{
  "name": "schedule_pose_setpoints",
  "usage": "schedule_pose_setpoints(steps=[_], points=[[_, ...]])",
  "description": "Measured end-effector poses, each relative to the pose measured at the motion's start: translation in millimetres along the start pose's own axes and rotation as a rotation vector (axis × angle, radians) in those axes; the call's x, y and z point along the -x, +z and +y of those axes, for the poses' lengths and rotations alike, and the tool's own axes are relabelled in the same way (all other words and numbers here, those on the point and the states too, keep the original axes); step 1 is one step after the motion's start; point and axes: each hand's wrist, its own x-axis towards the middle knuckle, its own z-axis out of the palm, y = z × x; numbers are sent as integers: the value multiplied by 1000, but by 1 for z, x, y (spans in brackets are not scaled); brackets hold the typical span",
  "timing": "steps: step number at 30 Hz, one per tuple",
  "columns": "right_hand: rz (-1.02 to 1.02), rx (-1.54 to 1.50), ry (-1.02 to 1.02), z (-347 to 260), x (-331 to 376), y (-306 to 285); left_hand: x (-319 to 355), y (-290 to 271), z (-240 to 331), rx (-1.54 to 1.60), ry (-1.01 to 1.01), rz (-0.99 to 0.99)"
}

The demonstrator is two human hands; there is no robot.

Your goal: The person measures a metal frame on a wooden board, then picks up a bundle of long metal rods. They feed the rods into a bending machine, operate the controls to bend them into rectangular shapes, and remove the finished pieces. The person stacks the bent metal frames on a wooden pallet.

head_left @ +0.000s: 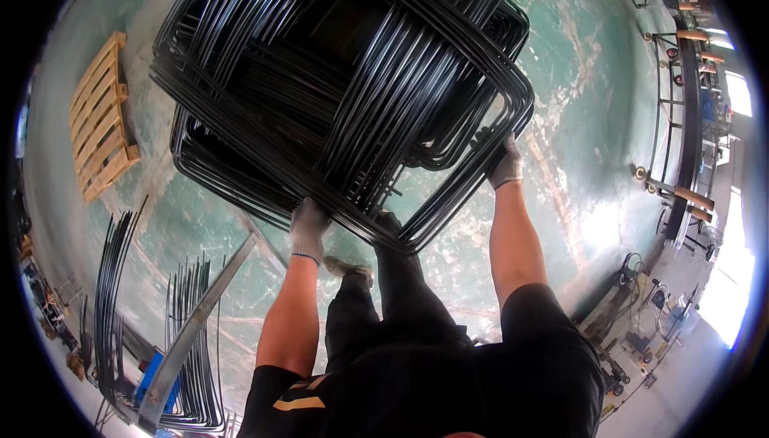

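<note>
- The gloved left hand (pixel 308 228) grips the near edge of a stack of black bent-steel rod frames (pixel 344 78).
- The gloved right hand (pixel 505 162) clasps its right corner.

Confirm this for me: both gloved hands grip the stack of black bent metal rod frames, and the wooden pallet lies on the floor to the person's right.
Wrong on one point: in the head view the wooden pallet lies to the person's left. The gloved left hand and right hand do grip the stack of black rod frames.
</note>
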Motion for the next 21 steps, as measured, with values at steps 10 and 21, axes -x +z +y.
schedule_pose_setpoints(steps=[10,21], points=[[-200,-148,-45,6,-7,-3,29,40,101,563,-179,82],[-1291,-569,-19,-13,96,175,96,-16,142,993,78,-168]])
